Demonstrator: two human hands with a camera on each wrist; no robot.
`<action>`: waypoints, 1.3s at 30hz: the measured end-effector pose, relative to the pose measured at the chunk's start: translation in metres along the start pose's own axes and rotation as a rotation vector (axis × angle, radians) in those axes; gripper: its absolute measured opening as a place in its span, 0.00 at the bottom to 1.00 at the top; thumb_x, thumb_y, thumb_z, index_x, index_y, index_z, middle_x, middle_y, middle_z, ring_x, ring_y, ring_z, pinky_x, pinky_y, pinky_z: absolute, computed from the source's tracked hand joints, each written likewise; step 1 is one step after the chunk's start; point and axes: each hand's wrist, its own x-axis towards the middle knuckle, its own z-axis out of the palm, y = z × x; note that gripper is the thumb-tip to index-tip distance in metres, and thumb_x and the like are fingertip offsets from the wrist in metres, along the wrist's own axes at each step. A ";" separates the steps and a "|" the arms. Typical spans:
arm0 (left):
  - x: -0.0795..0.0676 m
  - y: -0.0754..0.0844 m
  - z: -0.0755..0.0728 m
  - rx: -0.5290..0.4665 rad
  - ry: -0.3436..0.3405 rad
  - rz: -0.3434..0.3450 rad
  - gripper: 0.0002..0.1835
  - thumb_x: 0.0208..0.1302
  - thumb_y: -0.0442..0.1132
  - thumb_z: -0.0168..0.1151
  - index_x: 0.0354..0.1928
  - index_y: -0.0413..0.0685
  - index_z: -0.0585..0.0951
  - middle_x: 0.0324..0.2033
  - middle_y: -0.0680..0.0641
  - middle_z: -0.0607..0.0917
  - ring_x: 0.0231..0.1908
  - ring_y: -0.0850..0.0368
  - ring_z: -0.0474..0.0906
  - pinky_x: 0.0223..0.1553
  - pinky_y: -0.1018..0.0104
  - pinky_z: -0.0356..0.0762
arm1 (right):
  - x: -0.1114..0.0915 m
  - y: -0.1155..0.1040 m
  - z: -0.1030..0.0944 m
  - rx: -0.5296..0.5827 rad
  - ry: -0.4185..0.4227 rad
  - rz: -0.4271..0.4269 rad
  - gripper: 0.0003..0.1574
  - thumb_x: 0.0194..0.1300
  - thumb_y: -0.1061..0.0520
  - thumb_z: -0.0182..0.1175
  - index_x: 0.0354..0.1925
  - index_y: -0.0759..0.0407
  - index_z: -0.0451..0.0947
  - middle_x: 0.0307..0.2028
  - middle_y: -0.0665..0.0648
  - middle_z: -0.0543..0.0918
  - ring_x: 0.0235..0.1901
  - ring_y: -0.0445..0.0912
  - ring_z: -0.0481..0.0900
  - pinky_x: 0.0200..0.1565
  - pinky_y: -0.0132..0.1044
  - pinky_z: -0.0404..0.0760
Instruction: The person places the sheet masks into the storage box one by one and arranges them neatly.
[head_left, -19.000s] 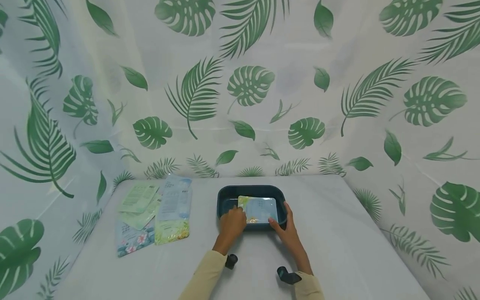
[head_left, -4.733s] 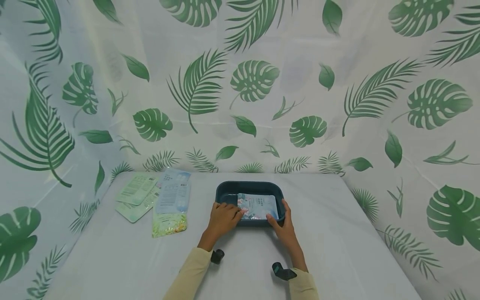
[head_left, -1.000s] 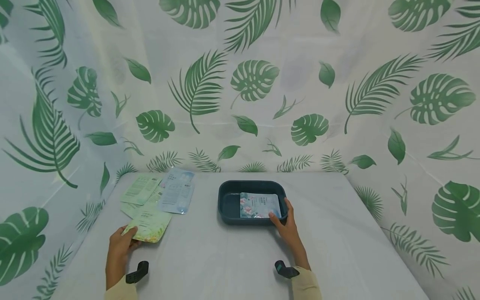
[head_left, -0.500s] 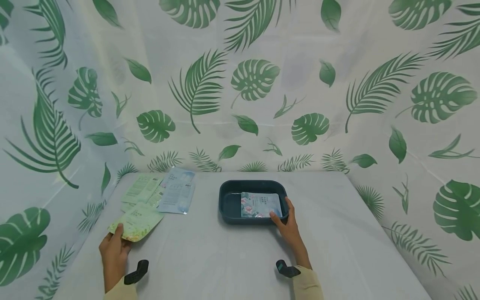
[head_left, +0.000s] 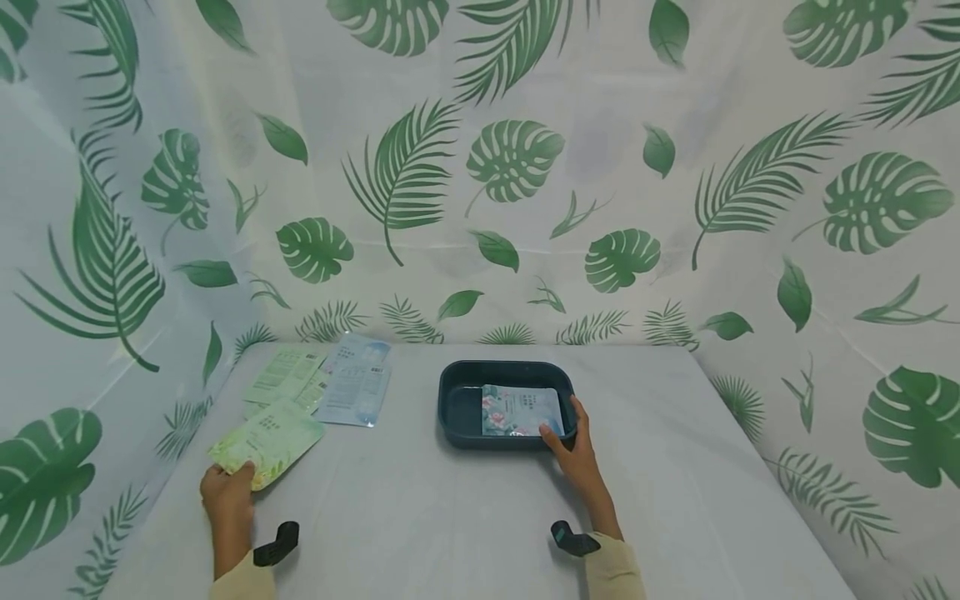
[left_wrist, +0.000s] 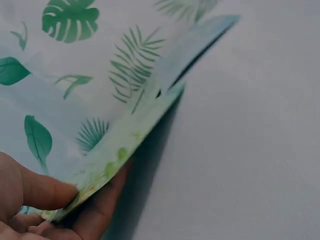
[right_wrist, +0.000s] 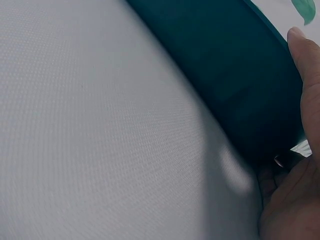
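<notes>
Head view shows the left hand (head_left: 228,498) pinching the green packet (head_left: 272,440) by its near edge, thumb above and fingers beneath, at the scene's left. To do it well, the pinch should be light but sure, so that the packet does not bend. The right hand (head_left: 576,457), curled round the tray (head_left: 461,410) at its near right corner, should keep it steady. Since one second ago, the packet has shifted left.

The left hand (head_left: 228,496) is pinching, its thumb (left_wrist: 47,192) pressing from above and its fingers (left_wrist: 102,210) curling underneath, while the left forearm (head_left: 243,581) is stretching almost straight forward. Well apart from it, the right hand (head_left: 576,458) is gripping, thumb (head_left: 551,437) spreading away from the forefinger (head_left: 579,412), the right forearm (head_left: 613,571) slanting inward
</notes>
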 end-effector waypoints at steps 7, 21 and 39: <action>-0.001 -0.005 0.000 -0.063 -0.013 0.008 0.30 0.76 0.33 0.34 0.76 0.45 0.43 0.62 0.40 0.66 0.48 0.60 0.81 0.42 0.63 0.84 | 0.001 0.001 0.001 0.004 -0.002 -0.002 0.55 0.66 0.37 0.60 0.77 0.38 0.37 0.78 0.58 0.41 0.77 0.60 0.38 0.71 0.65 0.44; -0.011 0.003 -0.009 -0.257 -0.033 0.002 0.23 0.78 0.38 0.32 0.72 0.53 0.51 0.40 0.55 0.78 0.23 0.62 0.86 0.32 0.63 0.85 | 0.002 0.002 -0.001 0.002 -0.005 -0.016 0.55 0.66 0.38 0.60 0.77 0.37 0.36 0.78 0.59 0.41 0.77 0.61 0.38 0.70 0.66 0.44; -0.038 0.003 0.061 -0.201 -0.492 0.027 0.12 0.78 0.46 0.38 0.59 0.61 0.61 0.33 0.62 0.86 0.29 0.58 0.88 0.32 0.69 0.83 | 0.000 0.006 -0.002 0.032 -0.002 -0.003 0.55 0.65 0.36 0.60 0.77 0.35 0.37 0.78 0.59 0.41 0.77 0.62 0.39 0.70 0.67 0.46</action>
